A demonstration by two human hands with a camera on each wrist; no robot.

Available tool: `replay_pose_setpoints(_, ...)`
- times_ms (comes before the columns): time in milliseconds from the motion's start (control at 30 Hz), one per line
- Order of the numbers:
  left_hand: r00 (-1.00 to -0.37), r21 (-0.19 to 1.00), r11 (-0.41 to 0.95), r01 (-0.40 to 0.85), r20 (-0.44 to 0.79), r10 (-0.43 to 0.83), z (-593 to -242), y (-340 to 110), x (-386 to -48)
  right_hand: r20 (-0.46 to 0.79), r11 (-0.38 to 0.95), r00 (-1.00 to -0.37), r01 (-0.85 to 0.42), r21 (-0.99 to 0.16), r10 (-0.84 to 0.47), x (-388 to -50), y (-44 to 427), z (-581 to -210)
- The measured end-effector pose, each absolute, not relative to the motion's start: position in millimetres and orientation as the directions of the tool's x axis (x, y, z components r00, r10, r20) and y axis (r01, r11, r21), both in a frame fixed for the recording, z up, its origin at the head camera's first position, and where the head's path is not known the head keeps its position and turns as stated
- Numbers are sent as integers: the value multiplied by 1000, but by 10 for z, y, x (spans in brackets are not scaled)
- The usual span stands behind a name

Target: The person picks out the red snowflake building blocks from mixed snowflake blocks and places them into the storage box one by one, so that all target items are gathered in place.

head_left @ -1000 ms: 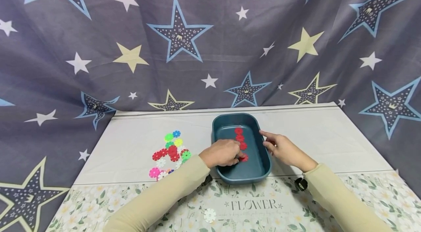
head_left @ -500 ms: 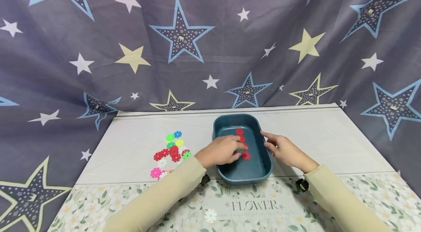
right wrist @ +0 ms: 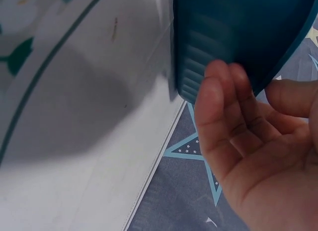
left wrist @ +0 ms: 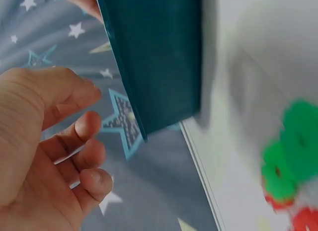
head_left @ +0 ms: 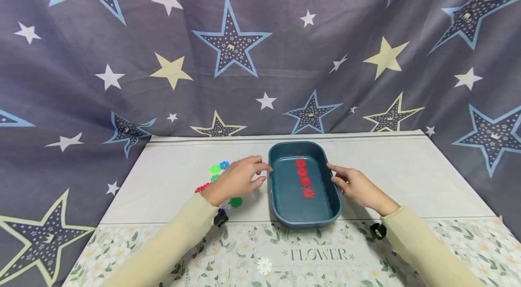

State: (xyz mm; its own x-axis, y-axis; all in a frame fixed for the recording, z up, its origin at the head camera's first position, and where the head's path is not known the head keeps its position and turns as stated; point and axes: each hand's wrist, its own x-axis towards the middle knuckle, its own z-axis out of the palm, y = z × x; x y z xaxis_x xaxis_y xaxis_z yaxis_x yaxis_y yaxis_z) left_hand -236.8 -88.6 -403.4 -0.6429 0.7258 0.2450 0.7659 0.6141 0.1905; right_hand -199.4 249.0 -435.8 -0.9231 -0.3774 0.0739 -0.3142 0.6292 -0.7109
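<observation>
A dark teal plastic tray (head_left: 305, 220) stands on the table. In it several red notched interlocking discs (head_left: 305, 181) lie flat in a lengthwise line. My left hand (head_left: 238, 179) hovers just left of the tray, its index fingertip close to the left rim; whether they touch I cannot tell. Its fingers are loosely bent around nothing in the left wrist view. My right hand (head_left: 358, 190) holds the tray's right side, thumb by the rim and fingers against the outer wall (right wrist: 223, 37). Beneath the left forearm, loose discs in green (head_left: 236, 202), blue (head_left: 224, 165) and red are partly covered.
One white disc (head_left: 264, 266) lies on the flowered front strip of the tablecloth (head_left: 317, 253). A grey curtain (head_left: 260, 52) with printed stars hangs behind and along both sides of the table.
My left hand has drawn out of the tray to the left, uncovering the red discs. The lowest disc sits nearer the others than before. My right hand keeps its place on the tray.
</observation>
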Motion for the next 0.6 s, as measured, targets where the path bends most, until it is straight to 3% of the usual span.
replay_pose_setpoints(300, -707, 199, 679, 707, 224, 670, -4036, -1321, -2315, 79, 617, -920, -319, -720, -383, -1995, 2480, -4370)
replay_pose_setpoints(600, -807, 295, 768, 568, 16, 590, -4269, -1661, -2379, 89, 608, -920, -323, -725, -382, -1988, 2494, -4383)
